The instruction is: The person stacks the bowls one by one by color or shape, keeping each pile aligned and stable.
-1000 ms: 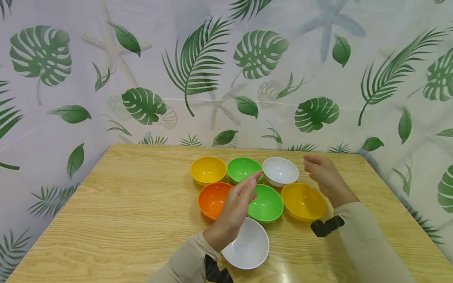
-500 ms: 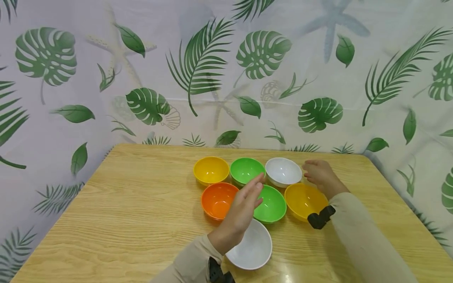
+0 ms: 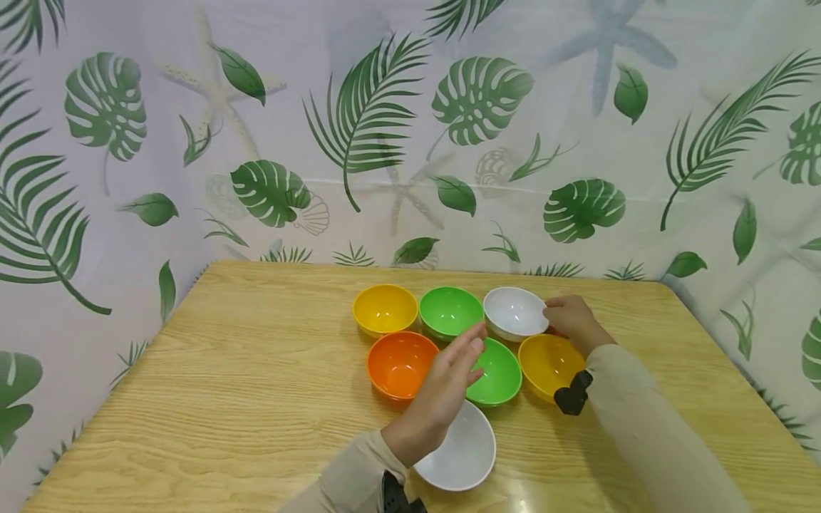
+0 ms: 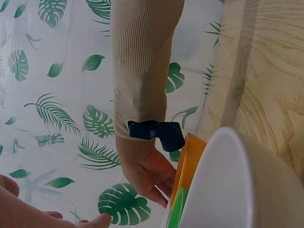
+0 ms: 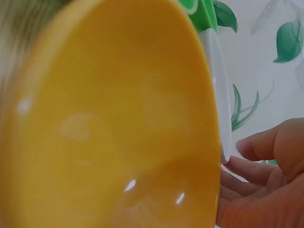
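My right hand (image 3: 575, 322) is at the right rim of the back white bowl (image 3: 515, 313). In the right wrist view its thumb (image 5: 259, 144) stands a little apart from that rim, while the other fingers reach to the bowl's outer side. My left hand (image 3: 442, 392) hovers with straight fingers over the front white bowl (image 3: 463, 452) and the near green bowl (image 3: 497, 374), holding nothing. It partly covers both. Under my right wrist sits a yellow-orange bowl (image 3: 545, 363), partly hidden by the wrist camera and forearm.
Left of the back white bowl stand another green bowl (image 3: 451, 312) and a yellow bowl (image 3: 385, 311). An orange bowl (image 3: 400, 365) is left of the near green one. All rest on the wooden table (image 3: 244, 385), before a leaf-print cloth (image 3: 385, 142).
My right hand has moved left and slightly down to the back white bowl's rim. The left hand keeps its pose over the bowls. The view has shifted slightly.
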`<state>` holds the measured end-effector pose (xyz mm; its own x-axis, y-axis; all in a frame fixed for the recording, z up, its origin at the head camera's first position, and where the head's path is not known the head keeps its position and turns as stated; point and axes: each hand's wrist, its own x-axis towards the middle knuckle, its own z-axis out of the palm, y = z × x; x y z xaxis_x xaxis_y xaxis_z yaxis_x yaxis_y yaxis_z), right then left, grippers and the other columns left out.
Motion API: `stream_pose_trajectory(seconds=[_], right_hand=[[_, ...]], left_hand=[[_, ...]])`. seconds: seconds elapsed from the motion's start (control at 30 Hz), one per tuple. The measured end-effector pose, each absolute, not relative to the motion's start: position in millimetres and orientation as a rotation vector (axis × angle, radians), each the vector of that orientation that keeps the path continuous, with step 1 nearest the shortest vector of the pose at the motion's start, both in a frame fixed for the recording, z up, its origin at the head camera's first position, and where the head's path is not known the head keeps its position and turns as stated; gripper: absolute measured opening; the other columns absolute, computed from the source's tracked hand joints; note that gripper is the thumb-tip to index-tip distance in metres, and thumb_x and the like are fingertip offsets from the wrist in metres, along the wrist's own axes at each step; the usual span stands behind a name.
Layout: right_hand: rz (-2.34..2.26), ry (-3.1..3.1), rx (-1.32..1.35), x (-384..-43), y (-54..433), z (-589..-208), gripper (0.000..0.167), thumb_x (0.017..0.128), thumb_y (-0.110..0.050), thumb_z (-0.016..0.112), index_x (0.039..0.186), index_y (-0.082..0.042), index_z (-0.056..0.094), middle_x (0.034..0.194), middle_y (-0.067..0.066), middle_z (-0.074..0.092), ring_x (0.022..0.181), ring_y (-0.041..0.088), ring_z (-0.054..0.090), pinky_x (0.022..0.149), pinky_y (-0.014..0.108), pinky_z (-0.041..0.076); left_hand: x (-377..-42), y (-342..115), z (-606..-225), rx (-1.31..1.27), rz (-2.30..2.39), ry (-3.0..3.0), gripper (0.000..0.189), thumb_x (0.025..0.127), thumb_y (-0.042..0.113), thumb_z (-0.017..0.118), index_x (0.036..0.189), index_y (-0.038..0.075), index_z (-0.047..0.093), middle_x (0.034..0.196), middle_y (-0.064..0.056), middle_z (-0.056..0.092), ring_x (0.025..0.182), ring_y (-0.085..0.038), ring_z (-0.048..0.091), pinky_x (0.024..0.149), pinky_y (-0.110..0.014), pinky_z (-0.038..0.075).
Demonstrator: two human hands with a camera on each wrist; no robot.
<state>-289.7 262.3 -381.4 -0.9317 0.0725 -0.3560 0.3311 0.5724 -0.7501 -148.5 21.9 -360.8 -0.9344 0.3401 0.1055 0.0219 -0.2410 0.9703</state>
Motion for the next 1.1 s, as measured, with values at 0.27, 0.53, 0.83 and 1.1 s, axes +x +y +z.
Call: stream_pose_trajectory(seconds=[0.27, 0.53, 0.83, 1.1], right_hand=[[-1.307, 2.443, 0.352, -302.4, 267.3, -381.2, 0.046, 0.101, -0.006, 0.036, 0.142, 0.013, 0.03, 0.143, 0.031, 0.035, 0.122, 0.041, 0.044, 0.107, 0.047, 0.039], [-1.241, 2.541, 0.327, -312.0, 272.4, -381.9, 0.045, 0.097, -0.008, 0.045, 0.134, 0.019, 0.04, 0.132, 0.034, 0.046, 0.114, 0.042, 0.053, 0.103, 0.047, 0.043], [-1.212, 2.604, 0.358, -315.2, 273.8, -388.3, 0.043, 0.096, -0.01, 0.048, 0.13, 0.017, 0.047, 0.124, 0.032, 0.054, 0.102, 0.035, 0.057, 0.099, 0.044, 0.047], [-1.196, 2.65, 0.383, -312.0, 276.5, -395.1, 0.043, 0.095, -0.012, 0.048, 0.128, 0.016, 0.05, 0.12, 0.029, 0.057, 0.098, 0.031, 0.056, 0.097, 0.043, 0.048]], left_hand=[[-155.2, 24.0, -357.1, 0.415, 2.286, 1.776, 0.048, 0.105, 0.025, 0.034, 0.147, 0.003, 0.034, 0.152, -0.014, 0.034, 0.139, -0.034, 0.031, 0.111, -0.047, 0.034], [-163.2, 31.0, -353.8, 0.371, 2.295, 1.754, 0.048, 0.105, 0.025, 0.035, 0.147, 0.003, 0.035, 0.15, -0.015, 0.035, 0.137, -0.032, 0.034, 0.11, -0.047, 0.034], [-163.7, 33.6, -359.3, 0.379, 2.293, 1.767, 0.048, 0.105, 0.025, 0.035, 0.147, 0.003, 0.035, 0.149, -0.016, 0.036, 0.137, -0.032, 0.035, 0.11, -0.047, 0.035], [-160.8, 34.1, -366.3, 0.408, 2.291, 1.772, 0.048, 0.105, 0.025, 0.035, 0.147, 0.002, 0.035, 0.149, -0.016, 0.036, 0.137, -0.032, 0.035, 0.111, -0.049, 0.033]])
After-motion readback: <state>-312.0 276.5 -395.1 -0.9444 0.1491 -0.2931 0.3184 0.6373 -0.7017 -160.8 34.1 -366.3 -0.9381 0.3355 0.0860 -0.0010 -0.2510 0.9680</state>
